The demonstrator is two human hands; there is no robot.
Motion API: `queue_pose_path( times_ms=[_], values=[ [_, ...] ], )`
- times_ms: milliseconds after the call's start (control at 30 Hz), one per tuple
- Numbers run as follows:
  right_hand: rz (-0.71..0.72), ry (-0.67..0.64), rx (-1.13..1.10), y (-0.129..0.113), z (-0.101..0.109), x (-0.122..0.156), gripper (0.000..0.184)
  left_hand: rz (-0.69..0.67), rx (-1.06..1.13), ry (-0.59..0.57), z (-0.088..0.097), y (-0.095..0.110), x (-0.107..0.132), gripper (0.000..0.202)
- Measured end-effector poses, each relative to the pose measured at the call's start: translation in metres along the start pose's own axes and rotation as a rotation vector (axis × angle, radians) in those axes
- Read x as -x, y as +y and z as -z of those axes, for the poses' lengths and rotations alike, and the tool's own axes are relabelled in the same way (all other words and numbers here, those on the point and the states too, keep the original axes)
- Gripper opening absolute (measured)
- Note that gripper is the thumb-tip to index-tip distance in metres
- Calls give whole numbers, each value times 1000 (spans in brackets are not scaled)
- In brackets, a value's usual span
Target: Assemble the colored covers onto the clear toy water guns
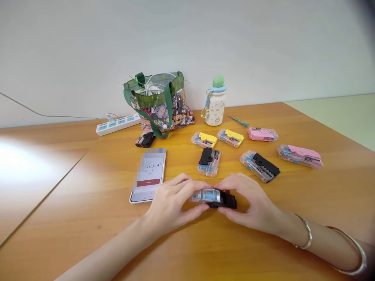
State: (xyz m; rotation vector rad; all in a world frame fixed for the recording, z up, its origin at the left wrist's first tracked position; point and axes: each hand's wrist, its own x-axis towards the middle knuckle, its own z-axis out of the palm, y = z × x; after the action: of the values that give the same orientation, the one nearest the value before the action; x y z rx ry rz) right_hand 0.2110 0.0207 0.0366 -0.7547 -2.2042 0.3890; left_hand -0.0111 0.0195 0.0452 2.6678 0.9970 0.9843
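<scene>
Between my two hands is a small clear-and-black plastic device (213, 198) with blue parts showing through its clear end; its exact kind I cannot make out. My left hand (178, 197) grips the clear end, thumb at the near side and fingers at the far side. The black end is pinched in the same way by my right hand (249, 199). Just beyond lie similar devices: a black one (209, 161), another black one (260, 166), two yellow ones (204, 139) (230, 138) and two pink ones (263, 134) (300, 156).
Left of my hands a phone (149, 175) shows a running time. Behind it are a dark device (145, 139), a power strip (118, 124) and a green-handled bag (159, 111). A white bottle (215, 103) and a teal screwdriver (238, 121) stand and lie at the back of the wooden table (96, 242).
</scene>
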Motion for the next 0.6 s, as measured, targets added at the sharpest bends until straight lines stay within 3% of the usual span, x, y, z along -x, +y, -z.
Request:
queue_pose_path(
  times_ms=[233,400,600],
  values=[
    [-65,-56,-7,-2,-2,2,23,132,128,-60,-2,2,6,22],
    [-232,-179,-169,0,3,-2,23,292,271,-210,0,6,3,27],
    [-284,-27,-145,0,10,-7,18,405,428,-323,-1,8,2,31]
  ],
)
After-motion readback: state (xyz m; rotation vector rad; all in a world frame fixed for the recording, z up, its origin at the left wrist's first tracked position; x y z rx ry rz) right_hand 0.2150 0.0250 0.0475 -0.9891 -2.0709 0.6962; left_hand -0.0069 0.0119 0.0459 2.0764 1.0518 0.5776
